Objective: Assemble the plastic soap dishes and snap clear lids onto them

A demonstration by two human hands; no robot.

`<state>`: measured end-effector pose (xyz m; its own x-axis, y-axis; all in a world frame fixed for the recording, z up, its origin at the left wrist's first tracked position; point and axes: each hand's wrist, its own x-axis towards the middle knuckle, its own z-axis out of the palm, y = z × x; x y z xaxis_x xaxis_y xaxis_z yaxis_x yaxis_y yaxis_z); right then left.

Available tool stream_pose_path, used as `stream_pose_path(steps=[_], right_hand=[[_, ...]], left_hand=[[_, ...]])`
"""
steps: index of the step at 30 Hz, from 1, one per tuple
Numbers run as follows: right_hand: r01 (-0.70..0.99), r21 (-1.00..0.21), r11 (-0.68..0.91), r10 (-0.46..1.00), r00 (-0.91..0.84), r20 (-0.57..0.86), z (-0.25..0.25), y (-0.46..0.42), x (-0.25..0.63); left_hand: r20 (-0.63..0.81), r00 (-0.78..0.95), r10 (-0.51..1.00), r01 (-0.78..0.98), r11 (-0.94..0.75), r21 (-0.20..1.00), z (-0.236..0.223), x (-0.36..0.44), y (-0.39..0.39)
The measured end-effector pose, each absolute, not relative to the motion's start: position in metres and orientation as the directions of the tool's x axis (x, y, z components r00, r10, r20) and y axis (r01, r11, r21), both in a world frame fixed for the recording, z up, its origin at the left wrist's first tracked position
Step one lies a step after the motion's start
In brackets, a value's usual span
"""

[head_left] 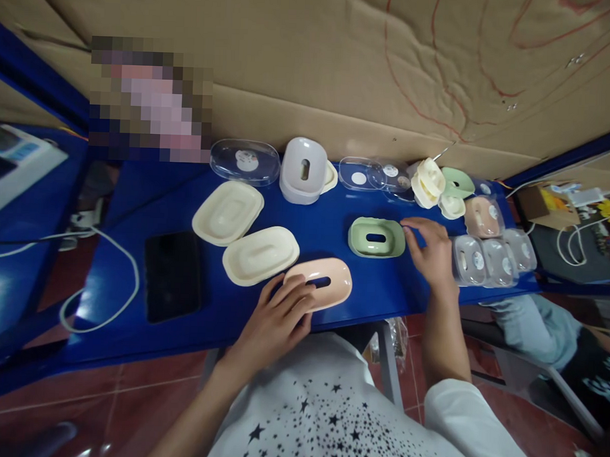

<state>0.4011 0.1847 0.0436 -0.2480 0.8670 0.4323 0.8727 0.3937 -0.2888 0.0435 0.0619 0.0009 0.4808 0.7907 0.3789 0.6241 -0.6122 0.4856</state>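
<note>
The green slotted box shell [376,253] lies on the blue table [330,223], the landmark for the rest. At its right end the right hand [431,249] brings thumb and forefinger to the rim; whether they pinch it or only touch cannot be told. That raised edge probably offers the handiest hold, away from the slot.

Near and to the left of the green shell sits a peach slotted box shell [335,293]. The left hand [282,314] drapes its fingers over the left end, perhaps to steady it; how firmly they close is unclear.

Farther left of the green shell, two cream oval pieces, one near [261,255] and one far [228,212], lie flat, apparently spread for easy reach. Beyond it stand a pale grey slotted box [304,168] and clear oval lids [357,167], likely kept at the back to leave working room
</note>
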Motion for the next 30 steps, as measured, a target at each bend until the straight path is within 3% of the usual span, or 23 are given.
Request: stream_pose_path(steps=[7, 10, 14, 17, 24, 30], right_hand=[[0.904, -0.247, 0.349, 0.871, -0.217, 0.440, 0.046, 0.194, 0.398], [0.847, -0.257, 0.466, 0.847, -0.342, 0.407, 0.046, 0.169, 0.369], [0.657, -0.324, 0.681, 0.732, -0.601, 0.320, 0.044, 0.122, 0.328], [0.599, -0.376, 0.707, 0.700, -0.669, 0.250, 0.038, 0.099, 0.312], [0.650, -0.376, 0.660, 0.740, -0.649, 0.178, 0.024, 0.092, 0.322], [0.655, -0.472, 0.590, 0.807, -0.457, 0.374, 0.020, 0.096, 0.329]], left_hand=[[0.378, 0.481, 0.791, 0.616, -0.612, 0.495, -0.001, 0.041, 0.057], [0.405, 0.403, 0.821, 0.651, -0.568, 0.504, 0.003, 0.029, 0.057], [0.464, 0.169, 0.870, 0.783, -0.404, 0.473, 0.009, 0.006, 0.065], [0.417, 0.085, 0.905, 0.855, -0.281, 0.435, 0.008, -0.007, 0.074], [0.325, 0.197, 0.925, 0.882, -0.312, 0.354, -0.003, -0.007, 0.080], [0.344, 0.236, 0.909, 0.869, -0.355, 0.344, 0.001, 0.005, 0.074]])
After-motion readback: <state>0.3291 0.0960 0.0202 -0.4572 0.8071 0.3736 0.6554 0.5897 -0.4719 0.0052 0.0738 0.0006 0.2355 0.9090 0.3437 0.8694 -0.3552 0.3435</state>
